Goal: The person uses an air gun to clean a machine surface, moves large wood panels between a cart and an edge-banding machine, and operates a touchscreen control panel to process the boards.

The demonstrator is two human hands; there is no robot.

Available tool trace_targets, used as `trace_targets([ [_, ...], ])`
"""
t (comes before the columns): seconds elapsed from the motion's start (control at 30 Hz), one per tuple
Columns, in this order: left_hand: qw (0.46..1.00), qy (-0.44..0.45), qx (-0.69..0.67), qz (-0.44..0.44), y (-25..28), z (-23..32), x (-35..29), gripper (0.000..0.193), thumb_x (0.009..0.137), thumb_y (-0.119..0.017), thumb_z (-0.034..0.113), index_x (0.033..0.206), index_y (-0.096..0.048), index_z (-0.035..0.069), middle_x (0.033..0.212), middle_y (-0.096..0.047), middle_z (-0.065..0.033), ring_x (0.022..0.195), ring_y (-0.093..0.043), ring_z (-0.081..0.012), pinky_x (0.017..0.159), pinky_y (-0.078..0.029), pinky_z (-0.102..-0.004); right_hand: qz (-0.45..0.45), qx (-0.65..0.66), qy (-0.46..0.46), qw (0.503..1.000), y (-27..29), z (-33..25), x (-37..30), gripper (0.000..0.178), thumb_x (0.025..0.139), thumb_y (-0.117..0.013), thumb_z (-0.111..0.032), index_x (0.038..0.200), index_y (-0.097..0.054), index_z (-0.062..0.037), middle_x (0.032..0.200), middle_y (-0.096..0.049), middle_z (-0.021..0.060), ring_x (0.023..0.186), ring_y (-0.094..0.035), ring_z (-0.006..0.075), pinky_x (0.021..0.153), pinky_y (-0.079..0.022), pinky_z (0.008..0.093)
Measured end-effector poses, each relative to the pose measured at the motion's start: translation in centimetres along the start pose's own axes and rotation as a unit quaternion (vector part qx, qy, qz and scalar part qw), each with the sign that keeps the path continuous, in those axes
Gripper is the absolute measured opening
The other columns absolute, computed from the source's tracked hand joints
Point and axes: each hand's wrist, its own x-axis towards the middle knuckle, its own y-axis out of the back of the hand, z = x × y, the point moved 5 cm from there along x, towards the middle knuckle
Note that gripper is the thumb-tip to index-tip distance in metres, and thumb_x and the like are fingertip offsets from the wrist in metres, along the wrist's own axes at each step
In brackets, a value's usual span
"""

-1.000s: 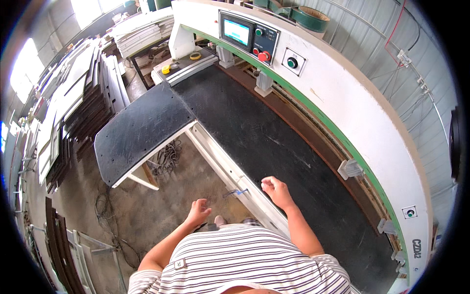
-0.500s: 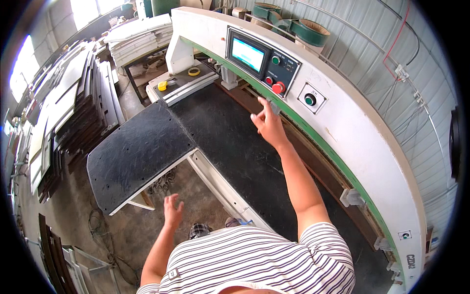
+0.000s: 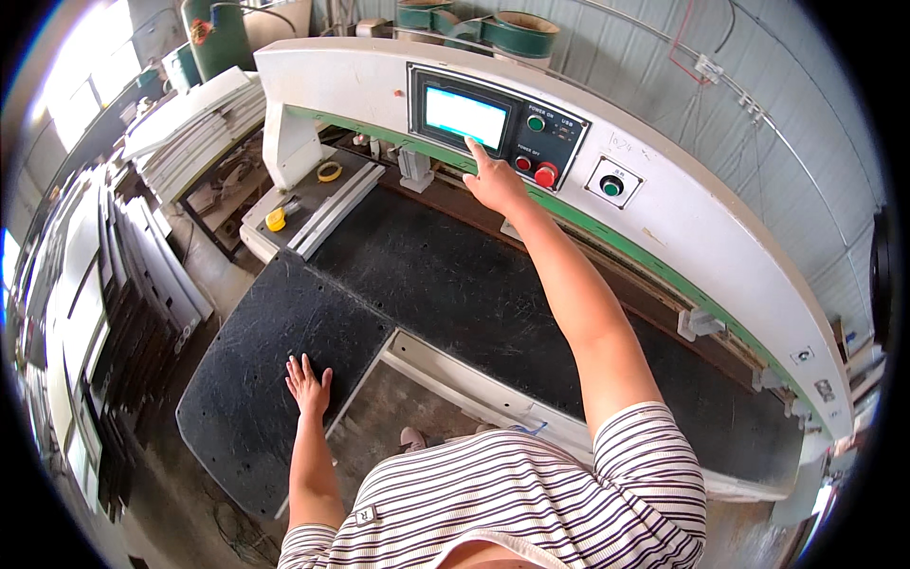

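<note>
My left hand lies palm down with its fingers spread on the black side table. My right hand is raised to the white machine beam, its index finger stretched out to the lower edge of the lit screen; whether the fingertip touches the glass I cannot tell. Nothing is held in either hand. Just right of the screen, the control panel carries a green button and a red knob. Further right sits another green button.
A yellow tape measure and a yellow tape roll rest on the ledge at the far left of the machine. Stacked boards lean at the left; white panels are piled behind. The long black bed runs under the beam.
My right hand has moved up from over the bed to the screen. My left hand has come down from the air onto the side table. The view has shifted too.
</note>
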Motion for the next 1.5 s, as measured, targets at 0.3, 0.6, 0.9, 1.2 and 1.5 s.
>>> trace_targets([
  [0.3,0.997,-0.045,0.042,0.04,3.0,0.1,4.6,0.075,0.095,-0.047,0.059,0.153,-0.031,0.013,0.162,-0.017,-0.0167,0.151,-0.01,-0.0308,0.122,-0.008,-0.0458,0.04,-0.059,-0.061,0.996,0.2,-1.6,1.3,0.073,0.088,-0.058,-0.029,0.154,-0.027,-0.0232,0.1,-0.069,0.0248,0.092,-0.068,0.0399,0.082,-0.055,0.0491],
  [0.6,0.994,-0.048,0.036,0.09,3.4,0.7,4.5,0.065,0.097,-0.049,0.051,0.149,-0.039,0.013,0.158,-0.026,-0.016,0.149,-0.019,-0.0305,0.121,-0.012,-0.0455,0.02,-0.051,-0.029,0.998,-0.7,-4.3,1.2,0.075,0.088,-0.06,-0.03,0.155,-0.025,-0.0238,0.09,-0.069,0.026,0.087,-0.068,0.0414,0.08,-0.055,0.0505],
  [0.9,0.993,-0.049,0.027,0.1,3.3,0.6,4.6,0.062,0.097,-0.049,0.048,0.147,-0.041,0.013,0.157,-0.028,-0.0166,0.148,-0.02,-0.0313,0.121,-0.013,-0.0457,0.047,-0.029,-0.024,0.998,-1.0,-4.8,4.0,0.076,0.088,-0.061,-0.03,0.154,-0.024,-0.025,0.092,-0.07,0.0238,0.088,-0.069,0.0391,0.077,-0.058,0.0475],
  [1.2,0.993,-0.05,0.027,0.103,3.4,0.8,4.5,0.061,0.098,-0.048,0.048,0.147,-0.041,0.013,0.158,-0.027,-0.0165,0.148,-0.02,-0.0312,0.121,-0.012,-0.0455,0.072,-0.013,-0.05,0.996,0.6,-4.6,4.4,0.076,0.087,-0.062,-0.029,0.154,-0.026,-0.0247,0.097,-0.07,0.0246,0.092,-0.069,0.0406,0.081,-0.057,0.0485],
  [1.5,0.993,-0.05,0.035,0.099,3.6,1.0,4.5,0.061,0.098,-0.048,0.048,0.148,-0.04,0.013,0.158,-0.027,-0.0165,0.148,-0.02,-0.0317,0.121,-0.012,-0.0461,0.022,-0.039,-0.018,0.999,-1.7,-4.8,2.4,0.078,0.089,-0.063,-0.03,0.155,-0.023,-0.024,0.086,-0.071,0.0186,0.082,-0.07,0.0369,0.077,-0.056,0.047],
])
